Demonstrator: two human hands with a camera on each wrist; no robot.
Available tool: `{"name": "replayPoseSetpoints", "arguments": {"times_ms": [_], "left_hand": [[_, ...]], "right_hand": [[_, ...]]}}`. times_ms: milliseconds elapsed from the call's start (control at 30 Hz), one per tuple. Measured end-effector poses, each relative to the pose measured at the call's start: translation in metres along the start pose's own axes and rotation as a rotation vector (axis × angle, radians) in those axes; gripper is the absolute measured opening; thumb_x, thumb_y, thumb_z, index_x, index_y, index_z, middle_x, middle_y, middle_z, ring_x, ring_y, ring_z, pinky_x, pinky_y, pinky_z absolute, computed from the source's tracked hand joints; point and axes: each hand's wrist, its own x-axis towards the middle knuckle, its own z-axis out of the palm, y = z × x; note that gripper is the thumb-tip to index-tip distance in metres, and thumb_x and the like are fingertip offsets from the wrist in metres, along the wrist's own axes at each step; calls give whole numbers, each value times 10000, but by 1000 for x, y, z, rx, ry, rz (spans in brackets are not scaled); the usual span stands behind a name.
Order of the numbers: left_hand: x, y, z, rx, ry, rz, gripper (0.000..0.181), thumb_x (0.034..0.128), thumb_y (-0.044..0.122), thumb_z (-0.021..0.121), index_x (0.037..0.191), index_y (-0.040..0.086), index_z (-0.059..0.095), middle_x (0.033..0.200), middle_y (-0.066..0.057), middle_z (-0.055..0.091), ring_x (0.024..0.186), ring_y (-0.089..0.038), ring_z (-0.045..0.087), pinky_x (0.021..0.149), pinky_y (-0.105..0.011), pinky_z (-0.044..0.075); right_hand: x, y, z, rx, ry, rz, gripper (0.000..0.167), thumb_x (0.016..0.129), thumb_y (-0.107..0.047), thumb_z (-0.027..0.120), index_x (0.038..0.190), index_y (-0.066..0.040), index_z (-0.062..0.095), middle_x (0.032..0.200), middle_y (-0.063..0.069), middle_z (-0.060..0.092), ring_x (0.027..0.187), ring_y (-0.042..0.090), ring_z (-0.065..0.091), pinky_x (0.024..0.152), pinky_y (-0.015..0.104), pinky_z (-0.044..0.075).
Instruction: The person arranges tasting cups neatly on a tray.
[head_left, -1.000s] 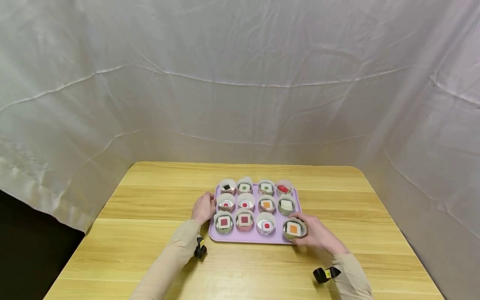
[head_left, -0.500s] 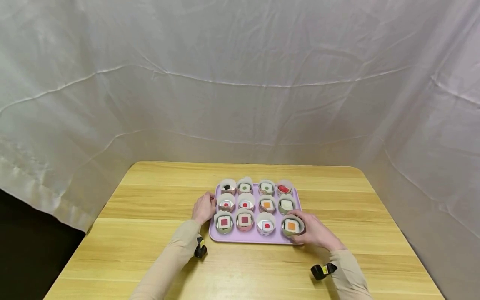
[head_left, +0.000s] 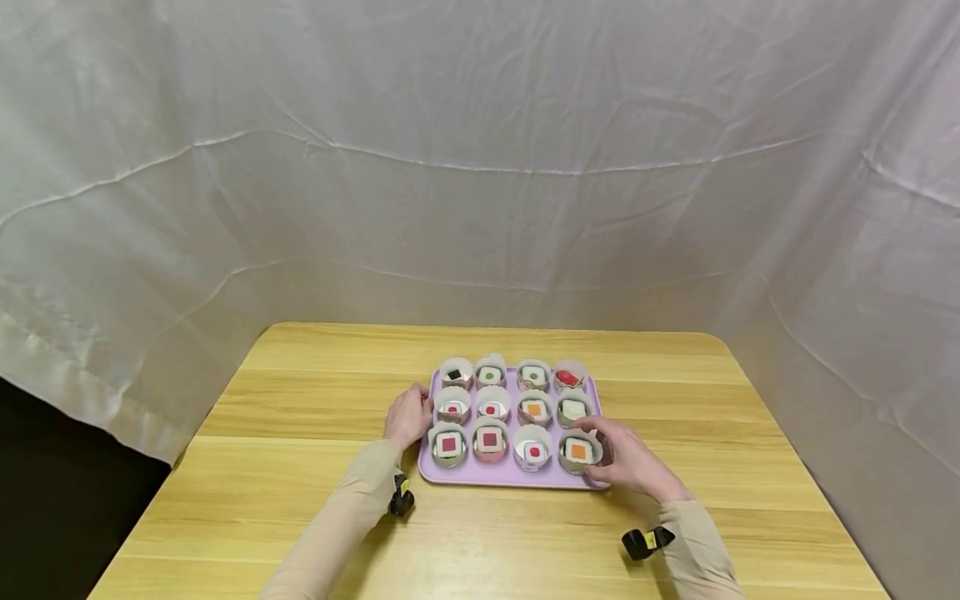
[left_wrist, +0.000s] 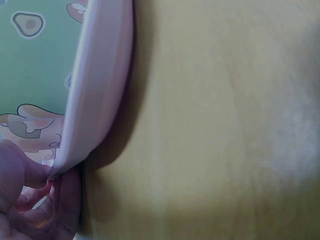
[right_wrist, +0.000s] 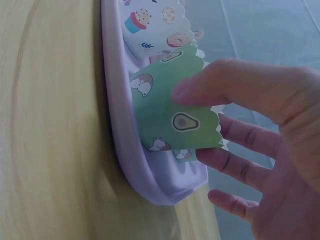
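Observation:
On the table lies a lilac tray with rows of paper baking cups, each holding a small piece. My right hand holds a green baking cup at the tray's front right corner. Its thumb presses the cup's outer wall; the index finger is by the far rim. Inside sits a white square piece with an orange centre. My left hand pinches the tray's left rim; in the left wrist view its thumb lies on the edge beside another green cup.
To the left of the held cup stands a white patterned cup. A pale green cup is just behind it. The wooden table extends around the tray, with a pale curtain behind and at the sides.
The green cup has moved a little left and back into the front row, level with its neighbours. My right hand has shifted slightly with it. My left hand stays on the tray rim.

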Motion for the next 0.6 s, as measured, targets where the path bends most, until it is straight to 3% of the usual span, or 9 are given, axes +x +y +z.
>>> {"name": "replayPoseSetpoints", "arguments": {"times_ms": [367, 600], "left_hand": [[-1, 0, -1, -6, 1, 1, 224, 987, 130, 558, 1150, -7, 627, 1049, -185, 711, 943, -335, 675, 867, -480, 563], [-1, 3, -1, 4, -7, -10, 218, 1000, 138, 548, 1148, 1, 632, 1051, -179, 709, 942, -325, 670, 859, -477, 559]], "right_hand": [[0, 0, 1, -20, 17, 6, 646, 715, -57, 839, 1310, -64, 585, 1247, 105, 674, 1052, 244, 626, 920, 408, 546], [-1, -1, -3, 17, 10, 26, 703, 722, -113, 869, 1350, -47, 561, 1294, 165, 645, 1113, 321, 621, 987, 581, 518]]}}
